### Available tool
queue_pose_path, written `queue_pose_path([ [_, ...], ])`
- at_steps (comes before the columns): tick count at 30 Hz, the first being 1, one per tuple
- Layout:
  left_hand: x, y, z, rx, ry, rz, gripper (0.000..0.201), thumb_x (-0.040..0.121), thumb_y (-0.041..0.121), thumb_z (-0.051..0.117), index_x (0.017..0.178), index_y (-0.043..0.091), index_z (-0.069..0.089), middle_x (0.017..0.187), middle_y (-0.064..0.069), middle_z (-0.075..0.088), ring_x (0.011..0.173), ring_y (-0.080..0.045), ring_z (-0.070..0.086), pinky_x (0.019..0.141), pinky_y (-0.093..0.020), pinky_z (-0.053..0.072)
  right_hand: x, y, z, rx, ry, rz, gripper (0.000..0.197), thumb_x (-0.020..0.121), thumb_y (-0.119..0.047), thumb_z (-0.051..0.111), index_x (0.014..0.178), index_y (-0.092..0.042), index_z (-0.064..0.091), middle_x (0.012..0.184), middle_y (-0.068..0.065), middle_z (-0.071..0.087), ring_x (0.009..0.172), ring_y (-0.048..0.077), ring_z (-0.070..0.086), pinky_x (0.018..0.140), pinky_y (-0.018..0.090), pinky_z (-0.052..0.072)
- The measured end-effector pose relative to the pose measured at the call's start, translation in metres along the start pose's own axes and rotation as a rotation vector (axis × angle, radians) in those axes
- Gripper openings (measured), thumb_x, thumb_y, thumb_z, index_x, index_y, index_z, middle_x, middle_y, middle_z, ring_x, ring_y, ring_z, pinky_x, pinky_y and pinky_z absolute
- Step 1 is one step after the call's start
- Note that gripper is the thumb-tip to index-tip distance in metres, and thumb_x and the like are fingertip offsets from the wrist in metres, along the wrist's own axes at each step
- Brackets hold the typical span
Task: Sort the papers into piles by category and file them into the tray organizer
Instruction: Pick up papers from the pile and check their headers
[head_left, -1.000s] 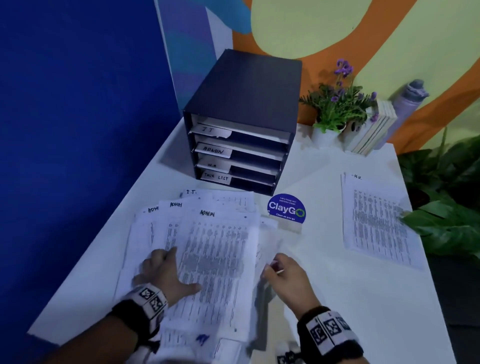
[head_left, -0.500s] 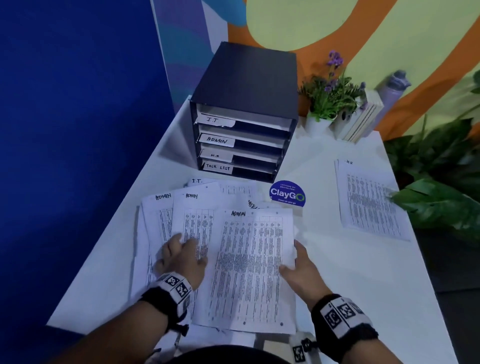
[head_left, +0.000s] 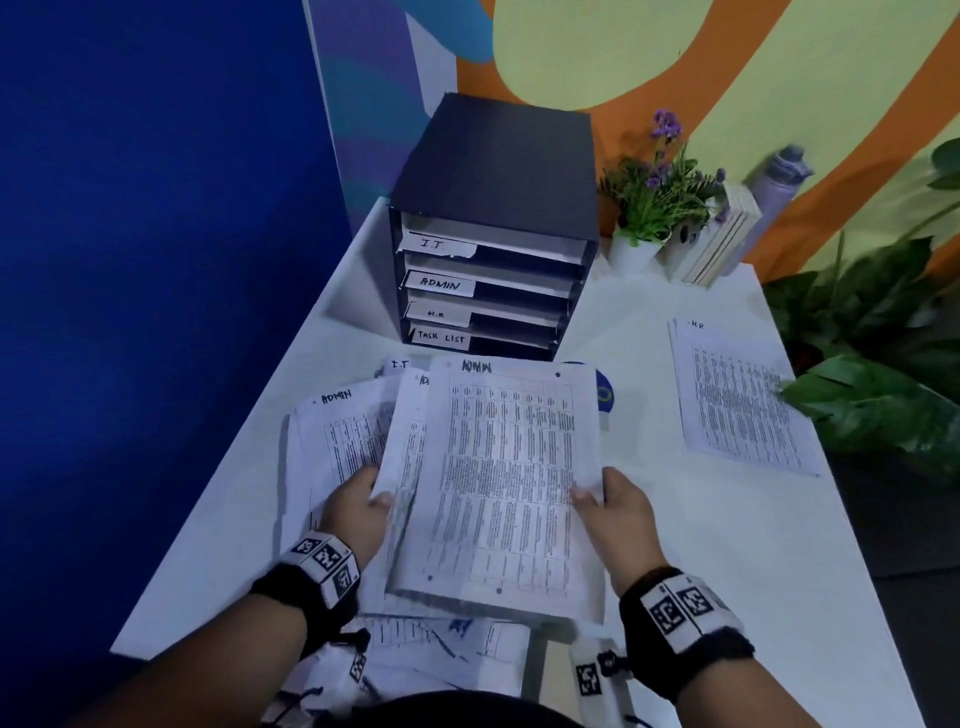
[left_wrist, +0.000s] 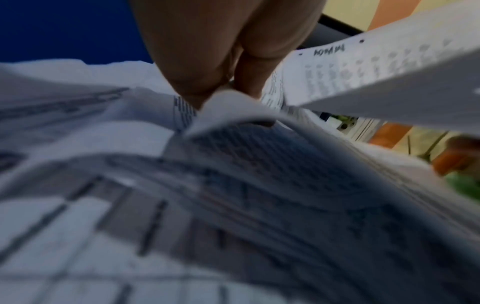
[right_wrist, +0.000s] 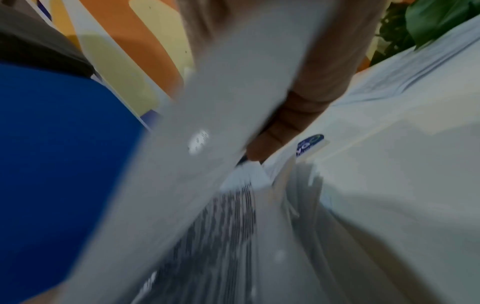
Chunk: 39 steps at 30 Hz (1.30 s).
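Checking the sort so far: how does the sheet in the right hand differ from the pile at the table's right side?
The held sheet is headed ADMIN, lifted and pinched by the right hand; the right-side pile is headed H.R and lies flat, untouched. Both carry dense printed tables.

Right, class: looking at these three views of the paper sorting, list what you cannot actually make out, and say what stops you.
- Table text on the ADMIN sheet: head view, too small to read.
- Blue round sticker: head view, mostly covered by that sheet.
- Right hand fingers: under the sheet; right wrist view is motion-blurred.
- Tray organizer contents: slots too dark.
- Papers nearest the person: hidden by held sheets, cut by the lower edge.
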<state>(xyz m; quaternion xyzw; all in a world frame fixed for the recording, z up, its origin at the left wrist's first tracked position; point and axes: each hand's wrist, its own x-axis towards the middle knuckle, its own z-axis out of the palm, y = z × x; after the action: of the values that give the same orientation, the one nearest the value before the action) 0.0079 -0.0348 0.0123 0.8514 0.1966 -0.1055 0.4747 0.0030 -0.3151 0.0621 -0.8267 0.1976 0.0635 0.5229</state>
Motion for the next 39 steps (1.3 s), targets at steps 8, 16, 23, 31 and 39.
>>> queue_pose_path([
  [8, -0.007, -0.010, 0.000, -0.048, -0.095, -0.021, 0.025, 0.091, 0.018, 0.059, 0.111, 0.033, 0.063, 0.121, -0.007, 0.066, 0.109, -0.026, 0.062, 0.098, -0.043, 0.049, -0.004, 0.012, 0.025, 0.103, -0.051, 0.095, 0.015, 0.089, -0.005, 0.062, 0.085, -0.016, 0.052, 0.082, -0.001, 0.059, 0.075, 0.016, 0.057, 0.065, 0.024, 0.044],
  [16, 0.007, -0.036, -0.026, 0.351, 0.066, -0.340, 0.100, 0.063, 0.047, 0.083, 0.141, 0.007, 0.035, 0.138, -0.017, 0.047, 0.125, -0.036, 0.047, 0.104, -0.043, 0.042, -0.007, 0.034, 0.037, -0.118, -0.193, 0.121, 0.050, 0.076, -0.017, 0.060, 0.125, -0.019, 0.057, 0.120, -0.001, 0.064, 0.109, 0.017, 0.062, 0.100, 0.040, 0.050],
  [23, 0.008, -0.033, -0.029, 0.090, 0.255, -0.147, 0.051, 0.085, 0.011, 0.068, 0.131, 0.005, 0.047, 0.125, -0.019, 0.058, 0.112, -0.036, 0.056, 0.097, -0.041, 0.046, -0.012, 0.025, 0.028, 0.012, -0.176, 0.088, 0.005, 0.090, -0.012, 0.062, 0.091, -0.016, 0.065, 0.088, -0.004, 0.069, 0.085, 0.014, 0.064, 0.077, 0.025, 0.051],
  [31, -0.002, -0.014, -0.020, -0.214, 0.065, -0.015, 0.030, 0.095, -0.001, 0.047, 0.122, 0.010, 0.054, 0.118, -0.012, 0.064, 0.110, -0.027, 0.058, 0.093, -0.031, 0.042, 0.002, 0.030, 0.027, 0.239, -0.133, 0.111, 0.013, 0.092, -0.016, 0.064, 0.092, -0.003, 0.060, 0.088, 0.007, 0.067, 0.083, 0.023, 0.061, 0.083, 0.039, 0.050],
  [39, -0.021, 0.039, -0.004, -0.254, -0.030, 0.138, 0.033, 0.102, 0.041, 0.027, 0.109, 0.022, 0.053, 0.100, 0.005, 0.056, 0.090, -0.013, 0.052, 0.083, -0.028, 0.044, -0.015, -0.021, 0.019, 0.312, 0.038, -0.153, 0.033, 0.092, -0.002, 0.057, 0.107, -0.031, 0.051, 0.107, -0.006, 0.064, 0.102, 0.010, 0.063, 0.081, 0.023, 0.051],
])
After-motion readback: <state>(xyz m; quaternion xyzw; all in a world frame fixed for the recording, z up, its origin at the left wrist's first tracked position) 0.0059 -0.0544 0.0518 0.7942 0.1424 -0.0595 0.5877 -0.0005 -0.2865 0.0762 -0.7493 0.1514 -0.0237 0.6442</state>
